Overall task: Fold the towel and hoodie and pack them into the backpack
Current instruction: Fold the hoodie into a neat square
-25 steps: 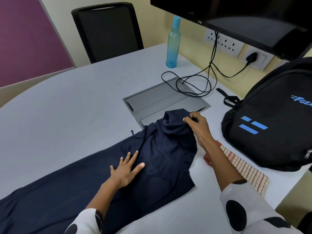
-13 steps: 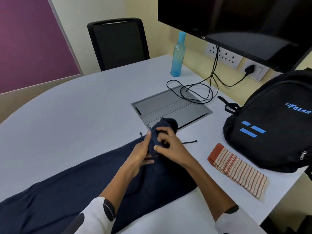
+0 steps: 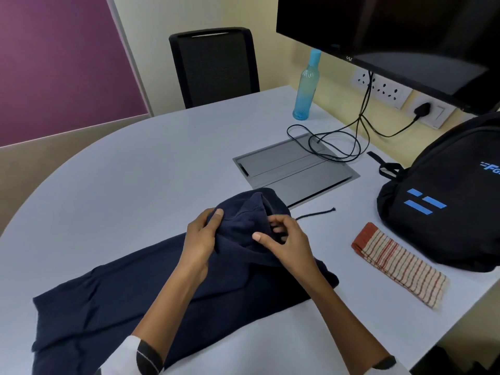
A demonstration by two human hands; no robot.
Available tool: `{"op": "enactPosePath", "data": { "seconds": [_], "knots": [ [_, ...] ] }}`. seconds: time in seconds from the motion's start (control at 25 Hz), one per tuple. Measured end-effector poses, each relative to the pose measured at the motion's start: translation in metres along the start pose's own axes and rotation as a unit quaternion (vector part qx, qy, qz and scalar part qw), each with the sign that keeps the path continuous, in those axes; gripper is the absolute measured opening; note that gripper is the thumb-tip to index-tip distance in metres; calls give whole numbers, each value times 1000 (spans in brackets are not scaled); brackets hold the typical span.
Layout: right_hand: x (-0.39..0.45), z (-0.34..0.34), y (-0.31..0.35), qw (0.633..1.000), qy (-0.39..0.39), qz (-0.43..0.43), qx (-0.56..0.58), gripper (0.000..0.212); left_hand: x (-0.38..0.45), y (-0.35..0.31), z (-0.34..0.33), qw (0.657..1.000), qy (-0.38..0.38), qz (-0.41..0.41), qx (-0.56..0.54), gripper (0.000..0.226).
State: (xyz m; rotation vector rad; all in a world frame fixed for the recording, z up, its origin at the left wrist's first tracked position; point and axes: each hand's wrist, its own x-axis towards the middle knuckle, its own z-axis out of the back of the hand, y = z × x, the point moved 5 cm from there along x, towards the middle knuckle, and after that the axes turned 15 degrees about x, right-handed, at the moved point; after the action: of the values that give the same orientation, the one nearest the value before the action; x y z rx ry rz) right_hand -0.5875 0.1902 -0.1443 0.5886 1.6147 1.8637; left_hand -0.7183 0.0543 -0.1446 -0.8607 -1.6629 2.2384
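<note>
A navy hoodie (image 3: pixel 113 307) lies stretched across the near side of the grey table, its hood end bunched up near the middle. My left hand (image 3: pixel 201 239) grips the hood's left edge, thumb on top. My right hand (image 3: pixel 284 243) pinches the hood's right side, fingers tucked into the cloth. A drawstring (image 3: pixel 316 213) trails to the right of the hood. A folded towel (image 3: pixel 400 265) with red stripes lies on the table to the right. The black backpack (image 3: pixel 443 196) with blue marks stands at the right edge, zipped as far as I can see.
A grey cable hatch (image 3: pixel 292 169) is set in the table behind the hood, with black cables (image 3: pixel 332 143) coiled on it. A blue bottle (image 3: pixel 305 87) stands further back. A black chair (image 3: pixel 216 66) is at the far side, a monitor (image 3: pixel 392 31) hangs top right.
My left hand has left the hoodie's body and joined my right hand on the hood. Both hands have drawn the hood together into a bunch. The view has shifted, and the towel is uncovered.
</note>
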Motion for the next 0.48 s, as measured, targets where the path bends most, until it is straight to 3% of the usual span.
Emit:
{"op": "enactPosePath", "data": {
  "seconds": [0.08,0.16,0.24,0.36,0.48],
  "knots": [
    [-9,-19,-5,998,44,-27,48,30,-11,-2,12,1000,-2,-12,-5,21],
    [-20,-38,2,994,63,0,89,27,-21,0,27,1000,-10,-23,19,19],
    [-28,-56,16,989,71,35,121,19,-28,6,48,991,-54,-35,117,15],
    [-35,-86,37,990,93,88,67,24,-42,-3,73,945,-111,-120,285,19],
    [-43,-116,54,977,155,147,26,32,-53,-14,79,976,-22,-111,187,31]
  ]
}}
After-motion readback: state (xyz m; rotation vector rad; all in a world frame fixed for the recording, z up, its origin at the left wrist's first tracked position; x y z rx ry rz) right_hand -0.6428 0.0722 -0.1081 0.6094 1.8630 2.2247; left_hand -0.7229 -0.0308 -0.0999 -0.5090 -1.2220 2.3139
